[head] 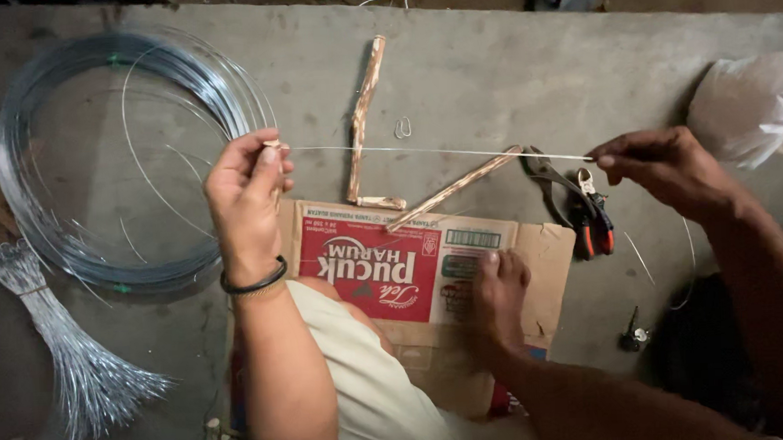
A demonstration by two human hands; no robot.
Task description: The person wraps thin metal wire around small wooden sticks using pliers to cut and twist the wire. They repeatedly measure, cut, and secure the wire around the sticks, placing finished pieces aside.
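- Overall level: dim, warm-grey light; the concrete floor point(490, 57) reads evenly lit across its middle.
- Dark zones: lower right corner and the top edge sink almost to black, detail lost.
- Highlights: white plastic bag point(752, 103) at the right edge glares, close to blown out; wire coil point(81, 163) and bundle of cut wires point(72, 357) catch pale glints.
- Shadows: soft, short, under the wooden sticks point(365, 115) and the pliers point(576, 203); no hard edges.
- Sharpness: centre fairly crisp; forearms at the bottom edge soft, close to the lens.
- Distortion: slight wide-angle stretch at the edges.
- Thin stretched wire point(441, 152): faint, barely resolved.
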